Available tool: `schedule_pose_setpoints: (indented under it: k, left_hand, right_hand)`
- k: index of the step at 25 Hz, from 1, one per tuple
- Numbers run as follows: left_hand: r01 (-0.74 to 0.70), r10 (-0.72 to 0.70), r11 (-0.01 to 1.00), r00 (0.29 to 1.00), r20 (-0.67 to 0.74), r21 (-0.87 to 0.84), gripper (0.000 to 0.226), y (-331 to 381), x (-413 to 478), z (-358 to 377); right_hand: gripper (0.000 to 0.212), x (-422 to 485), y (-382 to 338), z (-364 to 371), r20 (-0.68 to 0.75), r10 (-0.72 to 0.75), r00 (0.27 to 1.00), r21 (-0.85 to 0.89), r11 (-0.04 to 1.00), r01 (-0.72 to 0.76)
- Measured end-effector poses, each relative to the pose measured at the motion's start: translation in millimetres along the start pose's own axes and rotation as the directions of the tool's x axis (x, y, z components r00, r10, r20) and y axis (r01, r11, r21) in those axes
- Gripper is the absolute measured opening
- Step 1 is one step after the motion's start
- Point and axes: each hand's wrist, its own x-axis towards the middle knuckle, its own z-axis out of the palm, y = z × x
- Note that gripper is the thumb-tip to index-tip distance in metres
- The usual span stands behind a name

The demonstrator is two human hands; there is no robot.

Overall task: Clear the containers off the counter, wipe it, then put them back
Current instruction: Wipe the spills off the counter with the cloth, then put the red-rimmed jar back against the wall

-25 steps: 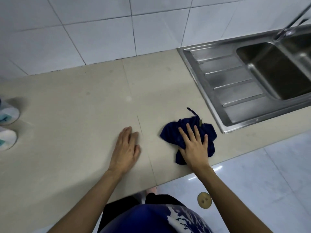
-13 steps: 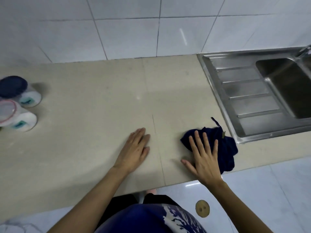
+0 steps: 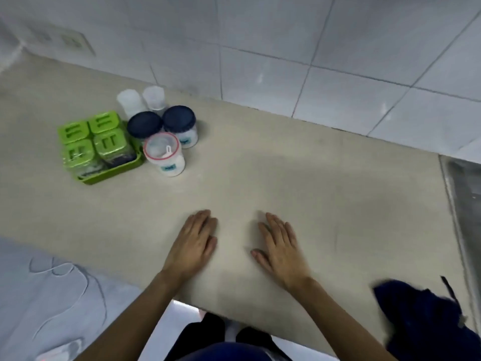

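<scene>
My left hand (image 3: 194, 243) and my right hand (image 3: 281, 246) lie flat and empty on the beige counter (image 3: 286, 178), fingers apart. The dark blue cloth (image 3: 421, 316) sits crumpled at the counter's near right edge, apart from my right hand. At the far left stands a cluster of containers: a green tray (image 3: 112, 170) with several green-lidded boxes (image 3: 104, 142), two jars with dark blue lids (image 3: 179, 121), a jar with a clear red-rimmed lid (image 3: 162, 151), and two small translucent cups (image 3: 153, 96) behind them.
A steel sink drainboard (image 3: 466, 194) borders the counter on the right. White wall tiles rise behind, with a socket plate (image 3: 70, 41) at upper left. Pale floor tiles and a white cable (image 3: 67, 277) lie below left.
My right hand has let go of the blue cloth and moved left onto bare counter. The view has swung left, bringing the container cluster fully into sight. The left hand stays flat.
</scene>
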Motion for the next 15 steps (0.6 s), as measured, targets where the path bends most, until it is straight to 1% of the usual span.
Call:
schedule_pose_setpoints:
  k: [2, 4, 6, 8, 9, 10, 12, 13, 15]
  left_hand:
    - [0.089, -0.092, 0.995, 0.992, -0.082, -0.035, 0.043, -30.3, 7.6, -1.9]
    - [0.181, -0.196, 0.977, 0.970, -0.146, -0.109, 0.040, -49.7, 20.2, -2.4]
    - [0.250, -0.277, 0.956, 0.942, -0.188, -0.153, 0.037, -59.3, 28.1, 2.6]
    - [0.290, -0.316, 0.945, 0.928, -0.198, -0.151, 0.037, -64.7, 30.2, 10.5]
    - [0.291, -0.317, 0.945, 0.927, -0.199, -0.149, 0.037, -66.3, 30.2, 14.0]
    - [0.289, -0.316, 0.945, 0.926, -0.205, -0.154, 0.037, -67.8, 29.3, 17.5]
    - [0.284, -0.311, 0.947, 0.924, -0.223, -0.147, 0.036, -70.3, 29.1, 21.1]
    - [0.280, -0.300, 0.953, 0.925, -0.231, -0.116, 0.036, -69.7, 29.3, 22.6]
    - [0.283, -0.288, 0.957, 0.934, -0.209, -0.054, 0.040, -69.1, 30.0, 24.1]
  right_hand:
    - [0.063, 28.0, -23.1, -4.3, 0.016, -0.066, 0.998, 0.063, 0.996, 0.065]
    - [0.062, 50.8, -43.7, -10.6, 0.016, -0.106, 0.994, 0.131, 0.986, 0.103]
    - [0.063, 76.4, -61.9, -19.3, -0.022, -0.136, 0.990, 0.197, 0.971, 0.138]
    - [0.069, 115.2, -85.0, -27.9, -0.061, -0.134, 0.989, 0.268, 0.952, 0.145]
    - [0.074, 136.9, -98.6, -32.2, -0.077, -0.097, 0.992, 0.328, 0.938, 0.117]
    - [0.080, 158.4, -112.8, -36.8, -0.078, -0.028, 0.997, 0.419, 0.906, 0.058]
    - [0.096, 198.8, -138.0, -44.0, -0.070, 0.120, 0.990, 0.623, 0.781, -0.050]
    - [0.102, 214.6, -146.9, -44.5, -0.082, 0.166, 0.983, 0.680, 0.730, -0.067]
    - [0.110, 237.1, -160.8, -37.8, -0.119, 0.198, 0.973, 0.721, 0.691, -0.052]
